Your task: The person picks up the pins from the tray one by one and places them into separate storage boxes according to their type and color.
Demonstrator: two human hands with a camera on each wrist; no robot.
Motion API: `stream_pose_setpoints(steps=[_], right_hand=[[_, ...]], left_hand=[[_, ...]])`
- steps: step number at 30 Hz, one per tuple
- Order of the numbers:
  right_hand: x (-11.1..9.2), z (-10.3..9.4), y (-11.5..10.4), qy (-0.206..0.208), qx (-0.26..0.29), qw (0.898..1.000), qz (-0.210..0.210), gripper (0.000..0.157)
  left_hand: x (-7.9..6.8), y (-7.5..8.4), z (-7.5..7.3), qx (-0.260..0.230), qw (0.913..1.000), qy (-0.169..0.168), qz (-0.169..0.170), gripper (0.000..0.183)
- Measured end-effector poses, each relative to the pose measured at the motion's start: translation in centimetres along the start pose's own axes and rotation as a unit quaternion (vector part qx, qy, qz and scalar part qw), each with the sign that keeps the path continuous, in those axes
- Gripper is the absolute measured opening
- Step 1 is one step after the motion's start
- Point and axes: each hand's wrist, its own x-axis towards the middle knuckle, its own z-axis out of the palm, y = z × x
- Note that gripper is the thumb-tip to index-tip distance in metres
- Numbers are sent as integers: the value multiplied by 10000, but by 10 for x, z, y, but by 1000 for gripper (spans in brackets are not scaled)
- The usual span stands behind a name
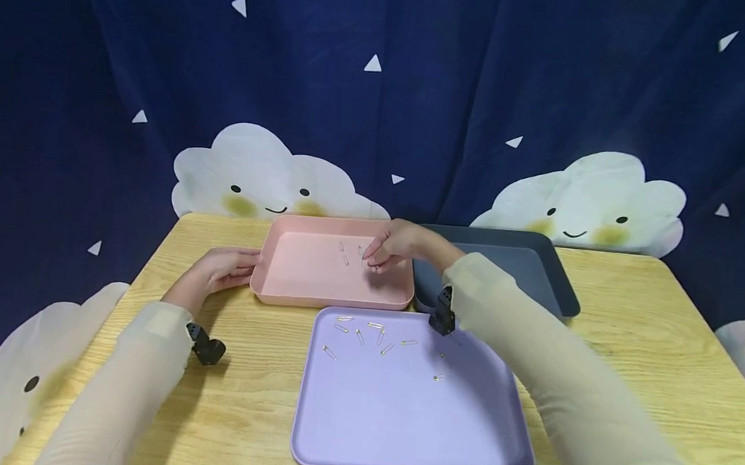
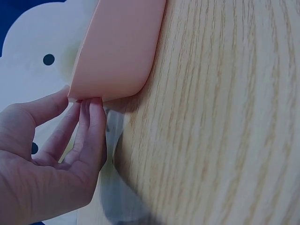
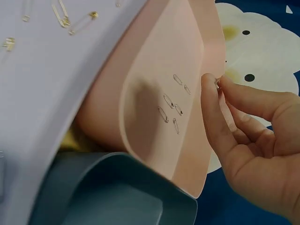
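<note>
Up at the back of the table, my left hand touches the left end of the pink tray. In the left wrist view its fingertips rest against the tray's outer wall, with the thumb by the rim. Over the right part of that tray, my right hand pinches a small metal safety pin between thumb and index finger; most of the pin is hidden. Several silver safety pins lie on the pink tray's floor below the fingers.
A lilac tray lies in front, with several gold-headed safety pins spread over its far half. Right of the pink tray stands a dark blue-grey tray, partly behind the right forearm. A dark blue curtain hangs behind the wooden table.
</note>
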Motion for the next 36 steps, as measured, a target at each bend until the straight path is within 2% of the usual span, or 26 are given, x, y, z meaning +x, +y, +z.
stream_pose_setpoints(steps=[8,17,21,27,36], right_hand=[[24,-2,-10,125,-492,9987,-71,33],[45,7,-17,394,-606,9974,-64,29],[48,14,-21,410,-901,9947,-273,26],[50,20,-29,706,-1498,9840,-653,31],[41,17,-29,535,-1361,9875,-586,29]], left_hand=[[3,1,-1,8,10000,29,-35,57],[2,3,1,38,9999,80,-62,58],[1,3,0,58,9999,56,-65,59],[-1,4,0,94,9999,54,-89,60],[-2,5,0,119,9998,13,-135,59]])
